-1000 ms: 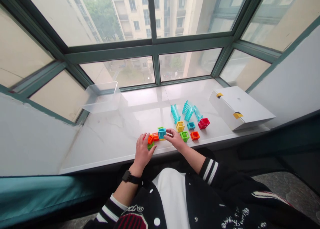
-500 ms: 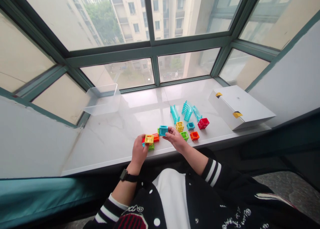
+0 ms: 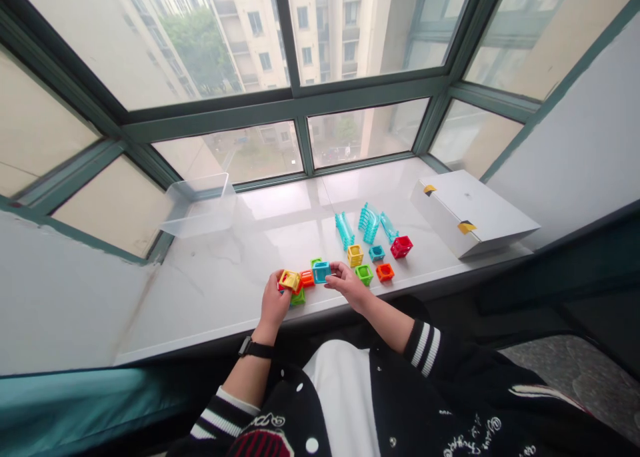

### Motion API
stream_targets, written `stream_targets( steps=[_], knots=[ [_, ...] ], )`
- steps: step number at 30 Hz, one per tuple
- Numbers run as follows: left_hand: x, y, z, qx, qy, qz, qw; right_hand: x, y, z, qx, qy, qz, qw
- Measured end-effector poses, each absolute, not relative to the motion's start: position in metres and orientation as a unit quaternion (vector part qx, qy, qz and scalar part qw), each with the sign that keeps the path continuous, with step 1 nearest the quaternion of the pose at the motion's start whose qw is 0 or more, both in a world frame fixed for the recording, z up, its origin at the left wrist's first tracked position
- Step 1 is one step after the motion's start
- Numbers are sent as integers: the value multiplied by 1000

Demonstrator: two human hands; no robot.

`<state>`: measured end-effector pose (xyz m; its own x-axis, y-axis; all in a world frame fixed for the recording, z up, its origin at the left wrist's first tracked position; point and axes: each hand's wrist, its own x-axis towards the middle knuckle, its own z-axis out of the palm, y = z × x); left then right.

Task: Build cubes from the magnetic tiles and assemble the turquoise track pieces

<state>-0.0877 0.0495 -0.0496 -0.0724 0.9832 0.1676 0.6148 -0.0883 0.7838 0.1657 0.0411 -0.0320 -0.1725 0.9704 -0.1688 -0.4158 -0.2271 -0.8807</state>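
Your left hand (image 3: 275,304) is curled around the yellow cube frame (image 3: 290,280), its fingers closed to about the width of the piece; your right hand (image 3: 350,287) pinches the light-blue cube frame (image 3: 321,272) between thumb and fingertips. Both pieces are at the near side of the white windowsill (image 3: 240,270), with the orange piece (image 3: 307,279) between them. Caution: uneven pressure from your left hand could tip the yellow cube frame, which sits at a tilt, and shift the lower green piece (image 3: 298,298) just beneath it. A loose pinch could let the light-blue cube frame slip or turn. Your right forearm passes near the loose green cube (image 3: 363,274) and the loose orange cube (image 3: 385,272); a sideways sweep could push either toward the front edge. Count the parts to the right of your right hand as follows: five loose cubes, namely one green, one orange, one yellow (image 3: 355,256), one blue (image 3: 377,252) and one red (image 3: 401,247); behind them, three translucent teal track pieces (image 3: 369,222). Around your hands, overlap prevents a firm count; a further green piece (image 3: 316,262) shows behind. Also present: one clear plastic bin (image 3: 200,207) and one white box (image 3: 480,210).
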Motion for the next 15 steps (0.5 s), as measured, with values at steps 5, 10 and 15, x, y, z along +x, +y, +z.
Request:
stream_targets(
  steps=[5, 10, 15],
  knots=[
    [-98, 42, -53, 645, 592, 398, 274, 164, 40, -35, -390, -356, 681, 507],
    [-98, 27, -26, 675, 584, 418, 169, 161, 38, -35, -378, -354, 693, 501],
    [-76, 12, 19, 692, 536, 470, 109, 159, 37, -24, -358, -368, 697, 501]
  ],
)
